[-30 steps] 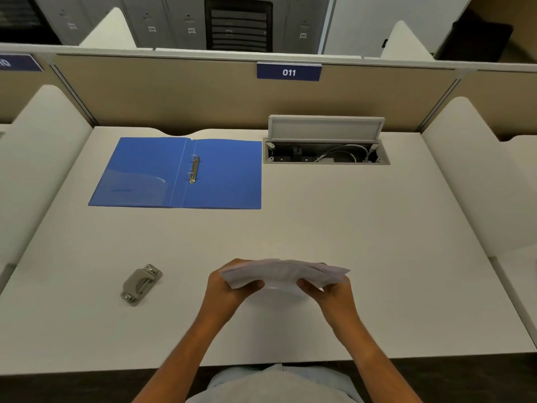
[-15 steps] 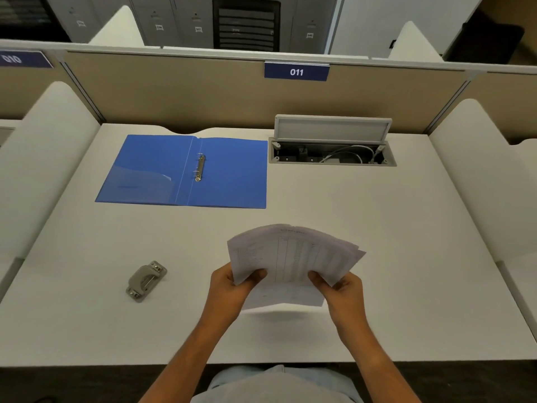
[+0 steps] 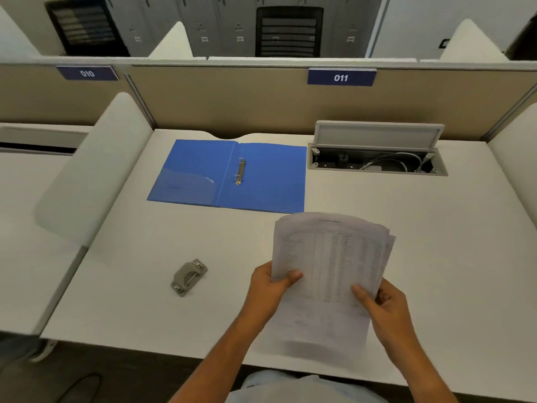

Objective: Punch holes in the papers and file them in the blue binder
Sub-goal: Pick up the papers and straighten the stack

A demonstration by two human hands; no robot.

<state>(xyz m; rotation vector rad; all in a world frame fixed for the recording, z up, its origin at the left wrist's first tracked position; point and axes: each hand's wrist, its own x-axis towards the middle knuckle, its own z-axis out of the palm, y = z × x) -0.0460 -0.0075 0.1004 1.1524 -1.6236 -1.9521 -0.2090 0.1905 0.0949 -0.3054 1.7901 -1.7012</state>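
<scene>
A stack of printed papers [image 3: 328, 257] is held nearly upright above the desk's front, its sheets slightly fanned at the top. My left hand [image 3: 268, 289] grips the stack's lower left edge, and my right hand [image 3: 383, 303] grips its lower right edge. The blue binder [image 3: 261, 184] lies open and flat at the back left of the desk, its metal rings [image 3: 240, 171] in the middle. A grey hole punch [image 3: 188, 277] rests on the desk to the left of my left hand.
An open cable box [image 3: 374, 158] with its lid raised sits in the desk at the back right. White side dividers [image 3: 96, 170] flank the desk, and a beige partition [image 3: 232, 100] with a "011" label closes the back.
The papers went from lying nearly flat in both hands to raised upright and facing me. The view has swung to the left.
</scene>
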